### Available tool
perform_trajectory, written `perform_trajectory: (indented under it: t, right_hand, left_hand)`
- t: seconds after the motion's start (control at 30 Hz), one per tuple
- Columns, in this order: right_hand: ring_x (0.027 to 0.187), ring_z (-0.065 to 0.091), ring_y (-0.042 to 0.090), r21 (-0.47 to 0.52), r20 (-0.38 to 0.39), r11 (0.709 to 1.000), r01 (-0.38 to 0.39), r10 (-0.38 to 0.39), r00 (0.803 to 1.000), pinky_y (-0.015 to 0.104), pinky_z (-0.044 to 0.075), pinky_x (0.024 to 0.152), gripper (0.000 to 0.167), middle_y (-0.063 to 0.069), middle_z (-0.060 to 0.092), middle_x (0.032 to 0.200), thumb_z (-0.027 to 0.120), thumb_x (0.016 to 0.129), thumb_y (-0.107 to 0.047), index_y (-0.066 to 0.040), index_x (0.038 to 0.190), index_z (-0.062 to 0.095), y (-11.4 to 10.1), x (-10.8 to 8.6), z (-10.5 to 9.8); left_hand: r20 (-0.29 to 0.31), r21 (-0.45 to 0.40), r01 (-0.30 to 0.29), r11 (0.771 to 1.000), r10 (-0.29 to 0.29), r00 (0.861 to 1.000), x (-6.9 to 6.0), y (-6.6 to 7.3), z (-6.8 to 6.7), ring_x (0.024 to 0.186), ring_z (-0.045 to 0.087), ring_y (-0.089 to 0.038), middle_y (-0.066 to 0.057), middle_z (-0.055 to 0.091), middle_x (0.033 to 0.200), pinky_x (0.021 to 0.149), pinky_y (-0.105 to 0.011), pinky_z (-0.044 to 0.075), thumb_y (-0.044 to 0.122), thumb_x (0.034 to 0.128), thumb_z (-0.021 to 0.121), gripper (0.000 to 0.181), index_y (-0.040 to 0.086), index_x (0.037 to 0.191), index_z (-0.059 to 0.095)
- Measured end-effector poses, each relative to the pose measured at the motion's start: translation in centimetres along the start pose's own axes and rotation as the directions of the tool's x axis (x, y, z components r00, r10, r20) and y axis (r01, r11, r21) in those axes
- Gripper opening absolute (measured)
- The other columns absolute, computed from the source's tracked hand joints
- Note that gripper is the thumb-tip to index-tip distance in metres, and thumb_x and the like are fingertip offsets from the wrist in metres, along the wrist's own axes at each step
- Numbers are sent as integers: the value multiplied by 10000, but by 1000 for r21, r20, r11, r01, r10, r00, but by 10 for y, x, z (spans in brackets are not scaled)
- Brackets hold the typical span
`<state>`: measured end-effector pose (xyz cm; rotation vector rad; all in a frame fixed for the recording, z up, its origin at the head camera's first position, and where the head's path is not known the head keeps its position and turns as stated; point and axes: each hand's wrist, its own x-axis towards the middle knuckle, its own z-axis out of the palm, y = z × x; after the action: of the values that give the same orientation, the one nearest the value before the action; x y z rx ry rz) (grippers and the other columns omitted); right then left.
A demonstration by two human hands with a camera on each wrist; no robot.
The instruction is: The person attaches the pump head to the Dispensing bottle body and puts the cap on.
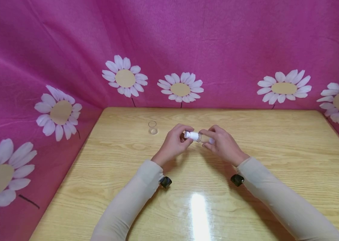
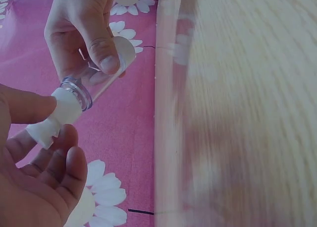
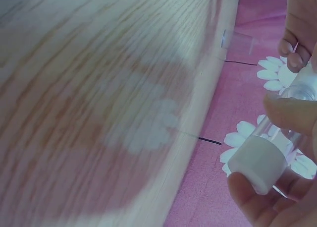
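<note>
Nearest are two pale sleeves (image 1: 130,201), a small black device (image 1: 165,182) at the left wrist and another black device (image 1: 237,180) at the right. Beyond them, both hands are raised over the counter (image 1: 121,157), holding a slim bottle (image 1: 201,137) between them, tilted. The left hand (image 1: 174,142) pinches its white top (image 2: 67,107) between thumb and fingers; the right hand (image 1: 225,145) curls around the clear body. Faint reddish marks on the white top in the head view are too small to read. The left wrist view shows a notched end on this top and a clear collar beside it; the right wrist view shows the white base (image 3: 257,163), which the fingers largely cover in the head view. Farther left, a clear cup-like piece (image 1: 152,129) stands on the counter. Behind hangs a magenta cloth (image 1: 229,43) with white daisies (image 1: 180,89); only the left wrist view catches lettering, ending "NG" (image 2: 5,1).
</note>
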<state>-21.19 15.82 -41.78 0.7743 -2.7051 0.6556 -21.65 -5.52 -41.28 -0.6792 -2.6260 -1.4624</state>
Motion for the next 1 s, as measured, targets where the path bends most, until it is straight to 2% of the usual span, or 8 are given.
perform_trajectory:
  t: [0.07, 0.13, 0.27, 0.37, 0.5, 0.67, 0.8, 1.0]
  right_hand:
    - [779, 571, 220, 5, -2, 1000, -2, 2, 1000, 360, 517, 679, 456, 135, 619, 1013, 805, 829, -165, -119, 1262, 670, 0, 0, 0]
    - [765, 561, 206, 14, 0, 1000, -1, 1, 1000, 346, 508, 668, 457, 134, 618, 1014, 801, 834, -161, -117, 1269, 668, 0, 0, 1]
    - [753, 559, 188, 28, 12, 1000, -7, 6, 1000, 332, 504, 662, 460, 142, 623, 1021, 793, 842, -159, -114, 1281, 663, 0, 1, 2]
    - [750, 555, 190, 25, 13, 1000, -17, 17, 1000, 332, 499, 663, 456, 140, 624, 1018, 790, 844, -157, -110, 1280, 664, 0, 0, 2]
    - [741, 540, 191, 26, -3, 999, -22, 22, 1000, 324, 485, 653, 463, 132, 617, 1008, 789, 844, -153, -95, 1285, 662, 0, 0, 2]
    - [744, 538, 193, 40, -28, 999, -5, 6, 1000, 327, 487, 653, 470, 133, 615, 1004, 791, 843, -157, -89, 1288, 660, 0, 1, 1]
    - [758, 543, 201, 41, -17, 999, -15, 16, 1000, 337, 497, 666, 470, 138, 619, 1009, 795, 839, -152, -97, 1286, 662, 0, 2, -1]
    - [782, 541, 208, 41, 7, 998, -47, 47, 999, 335, 498, 681, 465, 131, 613, 1025, 792, 842, -152, -114, 1288, 663, 0, 2, -2]
  left_hand:
    - [-15, -8, -14, 1000, 14, 1000, -1, 0, 1, 837, 554, -222, -101, 609, 1107, 675, -173, 437, 104, 911, 692, 334, 46, 1232, 620]
    - [-28, -30, 2, 1000, -3, 1000, -1, 1, 3, 805, 545, -187, -108, 615, 1134, 662, -175, 440, 136, 915, 695, 378, 50, 1270, 596]
    - [-67, -108, 122, 987, -130, 989, -1, 3, 8, 703, 541, -110, -106, 630, 1150, 594, -203, 460, 267, 965, 640, 436, 65, 1333, 524]
    - [-106, -156, 192, 969, -210, 972, 2, 4, 13, 659, 550, -76, -99, 647, 1067, 563, -203, 476, 311, 998, 579, 351, 62, 1246, 565]
    - [-158, -162, 196, 967, -222, 962, 7, 7, 17, 654, 529, -71, -84, 652, 946, 551, -185, 461, 286, 1002, 573, 242, 64, 1057, 652]
    - [-146, -183, 234, 955, -262, 954, 6, 15, 12, 681, 554, -100, -60, 654, 956, 555, -208, 443, 285, 1001, 564, 221, 98, 1061, 666]
    - [-128, -144, 294, 945, -313, 941, 3, 20, 9, 740, 571, -112, -50, 654, 972, 606, -216, 449, 309, 988, 573, 236, 109, 1078, 660]
    - [-114, -25, 295, 955, -296, 948, 3, 18, 7, 672, 468, -127, 16, 533, 781, 589, -242, 374, 380, 966, 601, 256, 137, 998, 674]
